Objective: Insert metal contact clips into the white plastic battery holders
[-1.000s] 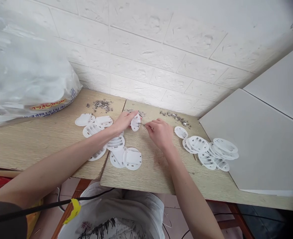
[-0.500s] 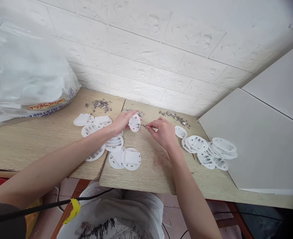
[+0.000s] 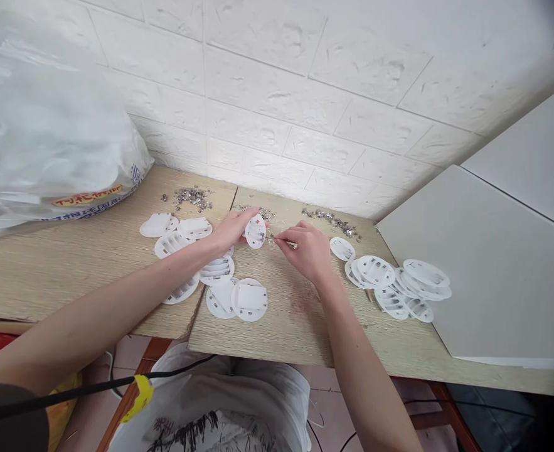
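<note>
My left hand point(image 3: 233, 230) grips a white round plastic battery holder point(image 3: 255, 231), tilted up off the table with its slotted side facing me. In my right hand point(image 3: 307, 248), the fingers are pinched on thin metal tweezers point(image 3: 285, 242), whose tip reaches the holder's right side. Whether a small part sits in the tip is too small to tell. More such holders point(image 3: 251, 300) lie below and left of my left hand, some face down. Another overlapping group of holders point(image 3: 374, 271) lies right of my right hand.
Small metal pieces lie in heaps, one at the left point(image 3: 192, 198), one behind my left hand point(image 3: 262, 213) and one at the right point(image 3: 335, 221). A big white plastic bag point(image 3: 55, 138) fills the left. A grey-white panel point(image 3: 493, 276) borders the wooden table point(image 3: 277, 339) at right.
The view has shifted very slightly. My hands stay in nearly the same place, with the tweezers still at the holder; the right hand's grip has changed a little.
</note>
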Motion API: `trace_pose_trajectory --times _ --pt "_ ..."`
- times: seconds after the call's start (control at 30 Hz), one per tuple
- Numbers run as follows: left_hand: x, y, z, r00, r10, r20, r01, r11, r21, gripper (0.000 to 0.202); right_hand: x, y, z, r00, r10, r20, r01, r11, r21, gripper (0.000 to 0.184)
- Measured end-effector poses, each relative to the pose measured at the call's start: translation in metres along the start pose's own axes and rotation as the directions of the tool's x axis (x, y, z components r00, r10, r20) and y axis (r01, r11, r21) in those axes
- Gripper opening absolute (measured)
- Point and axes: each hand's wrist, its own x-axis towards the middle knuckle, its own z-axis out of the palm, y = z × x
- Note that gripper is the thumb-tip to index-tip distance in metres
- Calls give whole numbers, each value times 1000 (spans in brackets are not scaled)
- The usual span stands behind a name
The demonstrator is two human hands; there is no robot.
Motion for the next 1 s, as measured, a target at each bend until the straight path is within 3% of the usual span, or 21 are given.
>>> trace_pose_trajectory --times 0.63,0.83,1.0 --pt "-3 -3 6 994 35 -105 -25 995 95 46 -2 -9 12 995 -103 14 104 978 -181 30" --pt "-3 1 7 993 71 -93 -58 989 135 46 1 -9 11 1000 -4 0 4 997 -81 24" --pt "-2 2 5 992 91 -90 -86 995 59 43 1 -10 5 1000 18 -4 -18 999 -41 22"
